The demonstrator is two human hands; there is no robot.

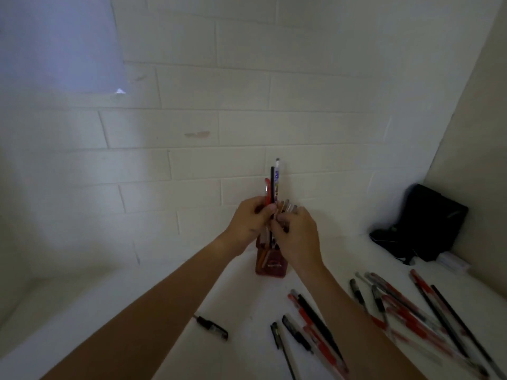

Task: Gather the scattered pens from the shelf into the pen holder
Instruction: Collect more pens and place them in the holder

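Both hands, left [248, 222] and right [297, 237], clasp a bundle of pens [274, 185] upright, lower ends in the red holder [270, 263] (against the wall); more pens [397, 311] lie on the shelf [241, 303].

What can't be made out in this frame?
- Holder, head view: its top and what is inside are covered by the left hand and right hand.
- Bundle of pens: the hands hide their lower ends, so it is unclear whether they are seated.
- Loose pens at right: motion-blurred, overlapping and cut by the frame edge; no exact count.
- Black object in the corner: too dark to identify.
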